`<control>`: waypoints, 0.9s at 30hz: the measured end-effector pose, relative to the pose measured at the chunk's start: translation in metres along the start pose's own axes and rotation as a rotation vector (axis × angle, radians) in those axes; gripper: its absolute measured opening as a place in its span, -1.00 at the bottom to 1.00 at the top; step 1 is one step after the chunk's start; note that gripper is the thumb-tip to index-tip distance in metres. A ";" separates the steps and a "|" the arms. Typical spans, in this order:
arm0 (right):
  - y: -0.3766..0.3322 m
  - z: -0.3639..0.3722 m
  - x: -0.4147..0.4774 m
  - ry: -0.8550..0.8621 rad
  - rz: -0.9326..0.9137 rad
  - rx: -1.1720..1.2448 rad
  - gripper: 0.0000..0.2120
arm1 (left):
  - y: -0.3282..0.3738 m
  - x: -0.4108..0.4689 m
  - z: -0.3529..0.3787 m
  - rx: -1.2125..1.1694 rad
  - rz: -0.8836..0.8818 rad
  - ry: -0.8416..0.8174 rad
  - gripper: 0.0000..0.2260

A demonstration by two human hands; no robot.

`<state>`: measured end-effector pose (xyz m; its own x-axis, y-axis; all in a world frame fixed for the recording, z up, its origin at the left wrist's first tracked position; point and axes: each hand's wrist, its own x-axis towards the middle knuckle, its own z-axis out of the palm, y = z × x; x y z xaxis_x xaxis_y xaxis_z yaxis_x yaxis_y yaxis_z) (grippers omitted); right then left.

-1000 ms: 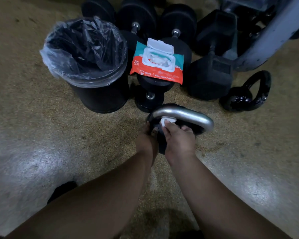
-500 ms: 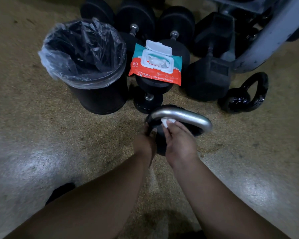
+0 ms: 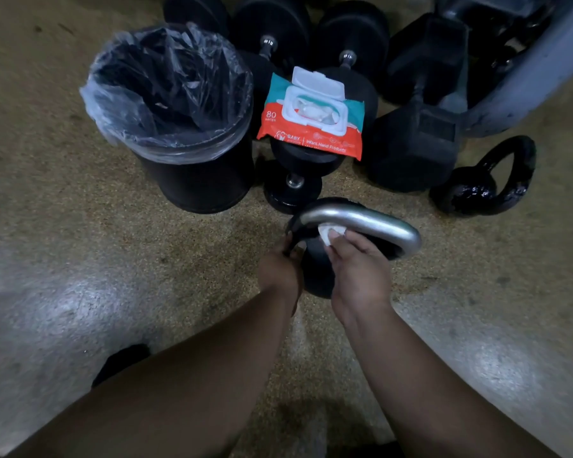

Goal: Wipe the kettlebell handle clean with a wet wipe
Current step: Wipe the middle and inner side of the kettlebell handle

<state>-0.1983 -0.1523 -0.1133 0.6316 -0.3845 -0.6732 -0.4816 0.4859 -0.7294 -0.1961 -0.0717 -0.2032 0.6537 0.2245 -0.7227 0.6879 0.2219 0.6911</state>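
At frame centre, the right hand point(image 3: 358, 269) pinches a wipe point(image 3: 328, 233) under the kettlebell point(image 3: 315, 276) handle point(image 3: 361, 223); the left hand point(image 3: 280, 271) closes on its side. Best press firmly, sweeping around the whole curve.

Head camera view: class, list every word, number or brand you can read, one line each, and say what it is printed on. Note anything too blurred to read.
"80" on the wet wipe pack, upper left corner; the small word under it is too blurred.
"BABY" on the pack's orange band, beside a logo.
"Infant Hand Products" on the same band; the line below is unreadable.
Kettlebell, bin and dumbbells: no readable text.
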 end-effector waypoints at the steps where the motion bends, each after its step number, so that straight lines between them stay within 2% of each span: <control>1: 0.002 0.004 0.002 0.008 -0.008 -0.013 -0.87 | -0.001 0.001 0.000 -0.006 -0.004 0.001 -0.70; 6: 0.006 0.017 0.004 0.017 -0.033 -0.152 -0.86 | 0.001 -0.001 0.000 -0.002 -0.002 -0.028 -0.70; 12: 0.002 0.008 -0.005 0.041 0.009 0.043 -0.84 | -0.002 0.003 0.000 0.000 -0.019 -0.026 -0.71; 17: 0.007 0.024 0.004 0.082 0.015 -0.048 -0.85 | -0.002 0.003 0.001 -0.075 -0.023 -0.029 -0.73; 20: -0.001 0.015 -0.003 0.060 0.055 0.003 -0.84 | 0.002 0.000 0.002 -0.100 -0.039 -0.018 -0.75; 24: 0.003 0.011 -0.004 0.071 0.003 0.075 -0.86 | 0.002 0.001 0.002 -0.110 -0.040 -0.001 -0.74; 27: 0.010 0.022 0.002 0.091 -0.007 -0.032 -0.86 | 0.001 0.002 0.002 -0.113 -0.026 -0.025 -0.75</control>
<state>-0.1885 -0.1310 -0.1197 0.5782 -0.4581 -0.6751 -0.4971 0.4584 -0.7367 -0.1936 -0.0734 -0.2038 0.6445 0.1939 -0.7396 0.6658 0.3331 0.6676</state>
